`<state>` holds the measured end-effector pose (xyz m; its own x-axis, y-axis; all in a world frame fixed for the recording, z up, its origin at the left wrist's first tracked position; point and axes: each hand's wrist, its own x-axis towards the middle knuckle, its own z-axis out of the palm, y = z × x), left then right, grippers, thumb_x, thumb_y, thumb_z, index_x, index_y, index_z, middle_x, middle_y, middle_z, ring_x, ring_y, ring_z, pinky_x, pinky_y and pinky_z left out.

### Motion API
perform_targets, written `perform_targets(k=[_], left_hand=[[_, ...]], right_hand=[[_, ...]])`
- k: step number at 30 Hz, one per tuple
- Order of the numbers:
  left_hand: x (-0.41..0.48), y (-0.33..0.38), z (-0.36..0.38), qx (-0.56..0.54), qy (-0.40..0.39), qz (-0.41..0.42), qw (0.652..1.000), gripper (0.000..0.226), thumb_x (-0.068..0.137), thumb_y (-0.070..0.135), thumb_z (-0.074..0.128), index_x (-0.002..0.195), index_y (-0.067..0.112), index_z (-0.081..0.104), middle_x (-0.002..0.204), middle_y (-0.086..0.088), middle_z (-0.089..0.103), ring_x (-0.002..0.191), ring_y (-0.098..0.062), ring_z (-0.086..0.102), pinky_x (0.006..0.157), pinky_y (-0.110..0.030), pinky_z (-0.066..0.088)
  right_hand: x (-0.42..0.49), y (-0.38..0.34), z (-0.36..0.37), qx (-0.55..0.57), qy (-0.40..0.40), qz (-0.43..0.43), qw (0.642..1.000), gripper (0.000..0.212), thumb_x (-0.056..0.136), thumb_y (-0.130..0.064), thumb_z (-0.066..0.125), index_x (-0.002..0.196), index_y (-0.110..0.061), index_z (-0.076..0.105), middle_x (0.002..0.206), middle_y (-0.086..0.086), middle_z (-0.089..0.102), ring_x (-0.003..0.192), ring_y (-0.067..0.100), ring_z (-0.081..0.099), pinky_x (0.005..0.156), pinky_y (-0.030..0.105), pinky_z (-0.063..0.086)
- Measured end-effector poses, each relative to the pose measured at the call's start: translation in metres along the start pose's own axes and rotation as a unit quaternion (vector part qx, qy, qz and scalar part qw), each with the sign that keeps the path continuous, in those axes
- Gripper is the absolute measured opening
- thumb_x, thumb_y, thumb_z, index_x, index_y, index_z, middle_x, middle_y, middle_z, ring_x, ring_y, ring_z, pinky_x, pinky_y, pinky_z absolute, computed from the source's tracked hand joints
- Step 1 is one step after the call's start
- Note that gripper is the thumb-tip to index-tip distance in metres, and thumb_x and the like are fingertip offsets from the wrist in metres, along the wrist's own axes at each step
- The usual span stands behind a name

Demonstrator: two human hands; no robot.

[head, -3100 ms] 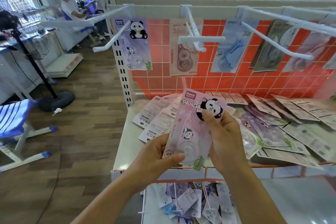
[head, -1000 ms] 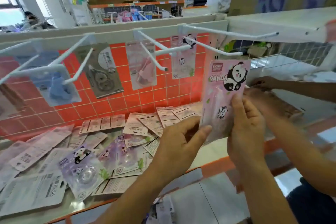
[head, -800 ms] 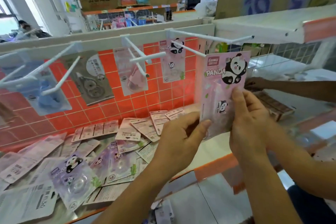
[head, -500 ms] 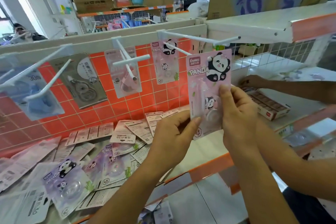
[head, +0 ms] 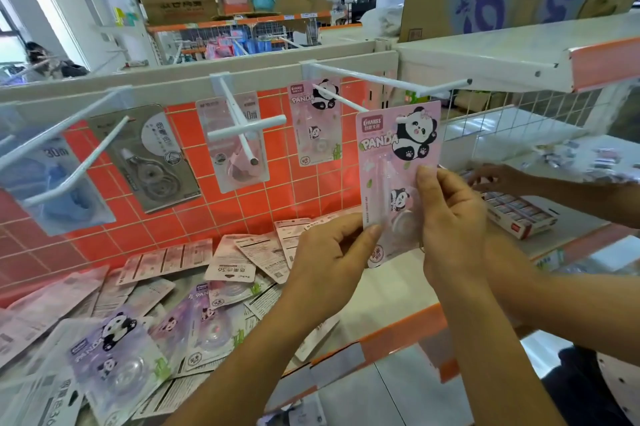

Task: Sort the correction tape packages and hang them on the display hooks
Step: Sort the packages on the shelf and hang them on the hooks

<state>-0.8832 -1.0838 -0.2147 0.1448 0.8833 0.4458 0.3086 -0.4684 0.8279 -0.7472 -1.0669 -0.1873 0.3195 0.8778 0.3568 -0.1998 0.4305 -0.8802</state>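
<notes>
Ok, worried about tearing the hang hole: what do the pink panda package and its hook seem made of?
Pink panda package: probably glossy printed card under a clear plastic blister, going by the sheen and see-through bulge. Hook: looks like white-coated metal rod, thin, straight and smooth.

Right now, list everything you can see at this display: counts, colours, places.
held pink panda package: one, pink, hang hole at tip of rightmost hook
hung pink panda package: one, pink, back of that hook
pale pink package: one, pink, next hook leftward
grey package: one, grey, hook left of that
blue package: one, blue, far-left hook
display hooks: several, white, along the top rail
loose packages: many, pink, purple and white, on the shelf
tiled back panel: one, orange, behind the hooks
another person's hand: one, far right
left hand: one, pinches the held package's lower left edge
right hand: one, grips its right side
</notes>
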Motion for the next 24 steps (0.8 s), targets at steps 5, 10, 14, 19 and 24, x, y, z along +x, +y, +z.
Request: perform_targets(k=[5, 10, 14, 19, 24], left_hand=[[0.021, -0.014, -0.008, 0.021, 0.024, -0.028, 0.999, 0.041, 0.094, 0.034, 0.054, 0.074, -0.002, 0.056, 0.063, -0.014, 0.054, 0.056, -0.016, 0.056, 0.063, -0.044, 0.057], [0.073, -0.038, -0.025, 0.003, 0.065, -0.116, 0.991, 0.033, 0.098, 0.018, 0.051, 0.07, 0.0, 0.055, 0.065, -0.008, 0.05, 0.062, -0.019, 0.056, 0.07, -0.044, 0.06], [0.124, -0.069, -0.044, 0.032, 0.106, -0.174, 0.979, 0.032, 0.096, 0.017, 0.052, 0.071, -0.002, 0.056, 0.068, -0.015, 0.054, 0.056, -0.021, 0.059, 0.07, -0.052, 0.058], [0.149, -0.088, -0.056, 0.047, 0.11, -0.21, 0.97, 0.039, 0.098, 0.015, 0.049, 0.059, 0.012, 0.052, 0.064, -0.011, 0.057, 0.06, -0.023, 0.059, 0.078, -0.051, 0.057], [0.131, -0.103, -0.052, 0.128, 0.084, -0.226, 0.962, 0.019, 0.095, 0.021, 0.052, 0.086, 0.011, 0.066, 0.084, -0.011, 0.065, 0.081, -0.024, 0.061, 0.082, -0.044, 0.054]], right_hand=[[0.026, 0.021, 0.015, -0.061, -0.005, -0.001, 0.998, 0.024, 0.094, -0.024, 0.056, 0.081, -0.005, 0.064, 0.071, 0.006, 0.061, 0.067, 0.013, 0.056, 0.062, 0.029, 0.048], [0.081, 0.052, 0.058, -0.148, 0.011, -0.003, 0.989, 0.021, 0.091, -0.03, 0.059, 0.077, -0.015, 0.064, 0.068, -0.003, 0.059, 0.057, 0.001, 0.05, 0.054, 0.013, 0.041], [0.124, 0.071, 0.093, -0.189, 0.012, 0.022, 0.982, 0.021, 0.087, -0.028, 0.062, 0.092, -0.008, 0.068, 0.079, 0.0, 0.065, 0.061, -0.003, 0.051, 0.047, 0.002, 0.036], [0.148, 0.09, 0.114, -0.214, 0.009, 0.038, 0.976, 0.027, 0.087, -0.032, 0.063, 0.092, -0.006, 0.07, 0.084, 0.004, 0.068, 0.074, 0.013, 0.061, 0.049, 0.01, 0.036], [0.131, 0.112, 0.1, -0.211, -0.011, 0.046, 0.976, 0.031, 0.087, -0.037, 0.063, 0.102, -0.01, 0.06, 0.087, -0.005, 0.062, 0.077, 0.008, 0.057, 0.073, 0.025, 0.048]])
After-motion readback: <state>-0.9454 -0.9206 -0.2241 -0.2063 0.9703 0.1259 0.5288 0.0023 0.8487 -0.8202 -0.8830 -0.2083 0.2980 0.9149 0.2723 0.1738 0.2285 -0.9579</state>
